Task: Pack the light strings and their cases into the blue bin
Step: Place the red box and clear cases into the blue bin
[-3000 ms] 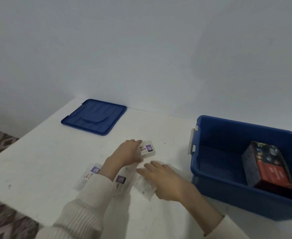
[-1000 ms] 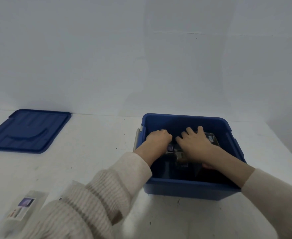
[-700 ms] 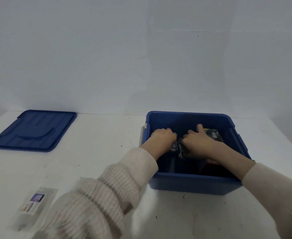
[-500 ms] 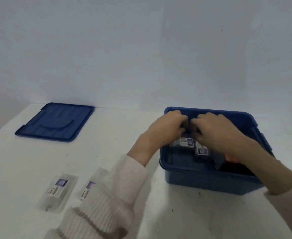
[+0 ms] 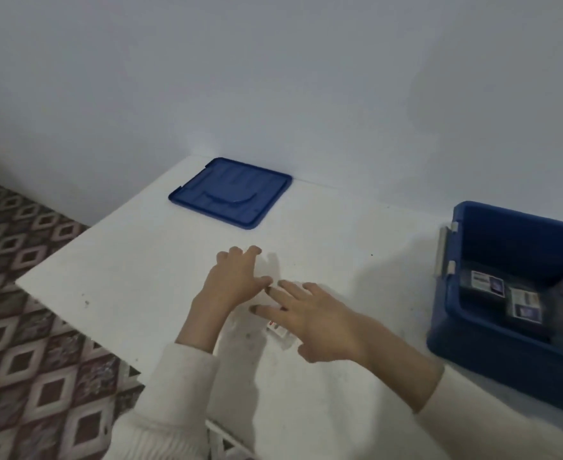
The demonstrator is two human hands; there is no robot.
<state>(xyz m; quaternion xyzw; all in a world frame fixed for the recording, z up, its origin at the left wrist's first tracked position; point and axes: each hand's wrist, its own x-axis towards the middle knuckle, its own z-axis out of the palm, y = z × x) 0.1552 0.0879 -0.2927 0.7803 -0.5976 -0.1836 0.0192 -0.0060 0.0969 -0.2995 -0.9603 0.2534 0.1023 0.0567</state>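
A: Any writing legible?
B: None. Case A (image 5: 486,283) and case B (image 5: 524,305) lie inside the blue bin (image 5: 492,356), well right of the right hand (image 5: 320,322). Each carries a white label with a dark picture patch; the print is too blurred to read.
A: Count on the table (image 5: 140,260)?
B: One clear case (image 5: 278,333) for certain, under the right hand's flat, spread fingers, red-marked label corner showing. Left hand (image 5: 237,283) just beside it, fingers splayed wide, holding nothing. One blue lid (image 5: 232,193) beyond the left hand.
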